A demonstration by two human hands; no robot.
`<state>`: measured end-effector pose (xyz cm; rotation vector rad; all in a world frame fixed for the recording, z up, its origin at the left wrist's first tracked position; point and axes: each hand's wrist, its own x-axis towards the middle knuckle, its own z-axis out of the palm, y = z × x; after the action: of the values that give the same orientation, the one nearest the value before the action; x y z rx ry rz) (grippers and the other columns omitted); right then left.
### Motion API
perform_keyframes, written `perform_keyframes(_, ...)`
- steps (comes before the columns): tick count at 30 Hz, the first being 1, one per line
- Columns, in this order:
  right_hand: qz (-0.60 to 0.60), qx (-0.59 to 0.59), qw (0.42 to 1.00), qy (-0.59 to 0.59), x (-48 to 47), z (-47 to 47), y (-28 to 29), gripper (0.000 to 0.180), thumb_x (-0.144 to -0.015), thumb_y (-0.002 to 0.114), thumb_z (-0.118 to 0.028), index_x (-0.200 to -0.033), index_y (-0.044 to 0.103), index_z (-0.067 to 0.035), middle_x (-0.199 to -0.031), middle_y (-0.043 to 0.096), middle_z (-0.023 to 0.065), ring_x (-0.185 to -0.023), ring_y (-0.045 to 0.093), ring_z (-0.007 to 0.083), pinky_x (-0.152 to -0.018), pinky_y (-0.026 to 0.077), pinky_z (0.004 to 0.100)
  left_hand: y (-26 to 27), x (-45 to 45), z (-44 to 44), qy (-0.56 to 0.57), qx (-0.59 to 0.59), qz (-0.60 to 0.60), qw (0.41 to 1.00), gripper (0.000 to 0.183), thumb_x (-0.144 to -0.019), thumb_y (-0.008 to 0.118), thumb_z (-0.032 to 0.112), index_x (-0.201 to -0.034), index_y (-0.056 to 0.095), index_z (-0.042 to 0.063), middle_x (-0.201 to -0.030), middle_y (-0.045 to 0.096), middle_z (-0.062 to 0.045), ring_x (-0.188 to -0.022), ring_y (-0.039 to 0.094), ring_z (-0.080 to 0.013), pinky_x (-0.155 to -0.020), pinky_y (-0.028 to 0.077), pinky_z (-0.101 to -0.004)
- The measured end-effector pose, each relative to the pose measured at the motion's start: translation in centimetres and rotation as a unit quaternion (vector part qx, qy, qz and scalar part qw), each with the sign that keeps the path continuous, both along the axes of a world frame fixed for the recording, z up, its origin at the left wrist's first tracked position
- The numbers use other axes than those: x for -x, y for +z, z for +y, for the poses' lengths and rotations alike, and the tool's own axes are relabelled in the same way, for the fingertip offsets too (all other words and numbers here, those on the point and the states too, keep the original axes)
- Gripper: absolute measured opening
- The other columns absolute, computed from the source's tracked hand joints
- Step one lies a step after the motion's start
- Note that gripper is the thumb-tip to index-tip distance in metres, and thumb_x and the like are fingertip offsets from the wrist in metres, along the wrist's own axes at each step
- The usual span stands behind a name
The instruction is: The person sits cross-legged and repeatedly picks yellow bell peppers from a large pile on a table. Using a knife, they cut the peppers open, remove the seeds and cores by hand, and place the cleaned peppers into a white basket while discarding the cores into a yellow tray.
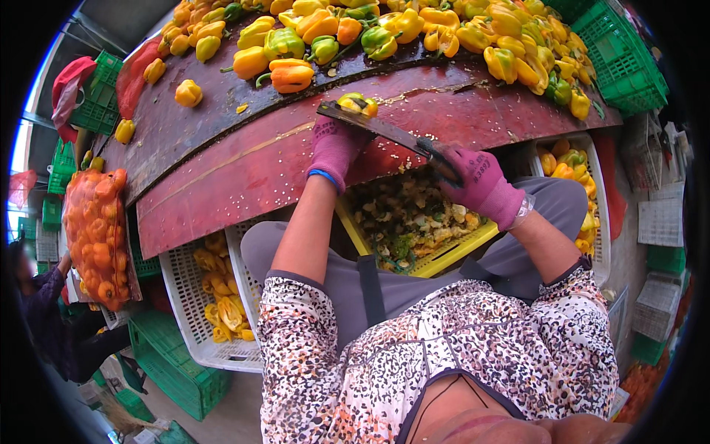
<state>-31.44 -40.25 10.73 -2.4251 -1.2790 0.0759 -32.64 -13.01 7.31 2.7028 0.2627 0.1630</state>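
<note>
My left hand [338,144], in a pink glove, holds a yellow-green bell pepper [361,102] over the front board of the table. The fingers are largely hidden under the knife. A knife [383,130] with a long dark blade lies across in front of the pepper, its tip over my left hand. My right hand [478,180], gloved in pink too, grips the knife's dark handle. Between my legs, below both hands, a yellow crate [438,263] holds pepper cores, seeds and stems.
Yellow, orange and green bell peppers [316,25] heap along the table's [233,166] far side. White crates with peppers stand left [183,311] and right [602,222] of my legs. A net bag of orange peppers [97,238] and a person [50,322] are at far left.
</note>
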Motion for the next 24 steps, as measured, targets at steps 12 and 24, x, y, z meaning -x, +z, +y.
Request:
perform_keyframes(12, 0.107, 0.022, 0.994, -0.003, -1.7, 4.3, 0.7, 0.058, -0.08, 0.064, -0.019, -0.134, 0.044, -0.012, -0.109, 0.062, 0.0173, -0.096, 0.061, 0.0379, -0.082, 0.051, 0.0457, 1.6, -0.8, -1.6, 0.066, 0.038, 0.115, 0.99, 0.046, -0.077, 0.061, 0.046, -0.105, 0.065, 0.01, -0.108, 0.066, -0.016, -0.099, 0.063, -0.034, -0.083, 0.051, -0.0407)
perform_keyframes(24, 0.071, 0.015, 0.997, -0.033, -0.7, 5.3, -0.1, 0.053, -0.081, 0.062, -0.02, -0.131, 0.047, -0.011, -0.108, 0.063, 0.0178, -0.098, 0.061, 0.0365, -0.082, 0.05, 0.0456, 1.5, -1.1, -0.7, 0.092, 0.111, 0.097, 0.985, 0.044, -0.075, 0.069, 0.04, -0.105, 0.067, 0.008, -0.106, 0.068, -0.016, -0.099, 0.065, -0.0314, -0.082, 0.052, -0.039)
